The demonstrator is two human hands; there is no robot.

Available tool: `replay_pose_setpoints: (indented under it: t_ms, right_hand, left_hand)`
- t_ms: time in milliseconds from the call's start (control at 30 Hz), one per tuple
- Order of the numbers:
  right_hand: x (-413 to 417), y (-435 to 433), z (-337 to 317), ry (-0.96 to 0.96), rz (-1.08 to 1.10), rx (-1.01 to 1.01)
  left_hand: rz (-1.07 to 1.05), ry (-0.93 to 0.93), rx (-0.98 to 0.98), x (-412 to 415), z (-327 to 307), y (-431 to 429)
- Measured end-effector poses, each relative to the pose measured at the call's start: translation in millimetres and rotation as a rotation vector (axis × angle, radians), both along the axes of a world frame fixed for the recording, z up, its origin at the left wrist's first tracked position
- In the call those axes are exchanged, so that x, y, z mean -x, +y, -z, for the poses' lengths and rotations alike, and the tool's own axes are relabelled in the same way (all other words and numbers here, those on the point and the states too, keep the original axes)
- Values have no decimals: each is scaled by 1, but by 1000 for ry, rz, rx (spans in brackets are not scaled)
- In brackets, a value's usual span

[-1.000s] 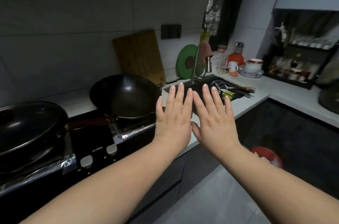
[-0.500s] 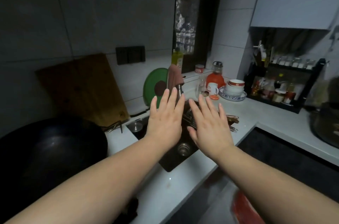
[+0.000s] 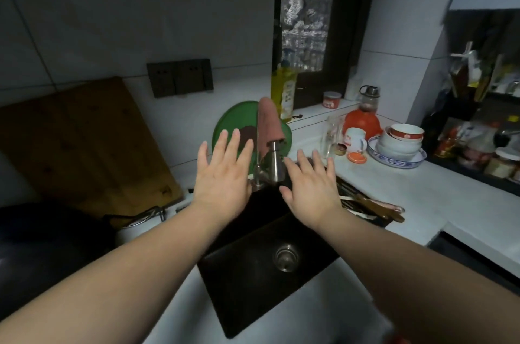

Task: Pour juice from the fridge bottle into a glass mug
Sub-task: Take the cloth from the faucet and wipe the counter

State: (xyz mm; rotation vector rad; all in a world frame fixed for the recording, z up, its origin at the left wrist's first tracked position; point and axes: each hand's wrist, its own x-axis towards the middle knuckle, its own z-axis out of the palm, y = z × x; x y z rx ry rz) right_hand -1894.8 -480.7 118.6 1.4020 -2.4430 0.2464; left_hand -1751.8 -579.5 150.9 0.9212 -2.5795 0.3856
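Note:
My left hand (image 3: 223, 174) and my right hand (image 3: 311, 183) are stretched out palm-down over a dark sink (image 3: 270, 253), fingers spread, holding nothing. A steel tap (image 3: 271, 165) with a pink cloth (image 3: 268, 124) draped on it stands between them. A clear glass mug (image 3: 331, 134) stands on the white counter (image 3: 439, 203) beyond my right hand, apart from it. No fridge or juice bottle is in view.
A white mug (image 3: 355, 139), stacked bowls (image 3: 401, 142), an orange jug (image 3: 364, 118) and a spice rack (image 3: 478, 141) crowd the back right. A wooden board (image 3: 84, 146) and green board (image 3: 233, 124) lean on the wall. A wok (image 3: 42, 242) sits left. Utensils (image 3: 365, 203) lie beside the sink.
The view has swung right from the stove and woks to the sink. My hands have moved apart, still spread and empty.

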Motion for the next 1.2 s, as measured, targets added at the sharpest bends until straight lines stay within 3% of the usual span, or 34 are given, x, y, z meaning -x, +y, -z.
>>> replay_pose_setpoints:
  t_ms: [267, 400, 567, 700, 833, 967, 1100, 1200]
  right_hand:
    - [134, -85, 0, -85, -121, 29]
    - [160, -118, 6, -102, -208, 54]
    - [167, -136, 16, -174, -408, 385]
    - [153, -126, 1, -260, -519, 665]
    - [125, -109, -30, -331, -660, 792]
    - [99, -87, -44, -262, -737, 722]
    - [67, -56, -31, -132, -665, 452]
    - [27, -28, -17, -137, -643, 372]
  left_hand:
    - [-180, -54, -66, 131, 7, -41]
    - [-248, -77, -67, 168, 13, -54]
    - [-320, -43, -62, 184, 28, -57]
    - [-334, 163, -51, 183, 27, -53]
    - [-364, 353, -54, 169, 11, -41]
    - [-418, 464, -56, 123, -6, -26]
    - [-359, 593, -198, 51, -8, 2]
    - [-323, 512, -249, 0, 0, 33]
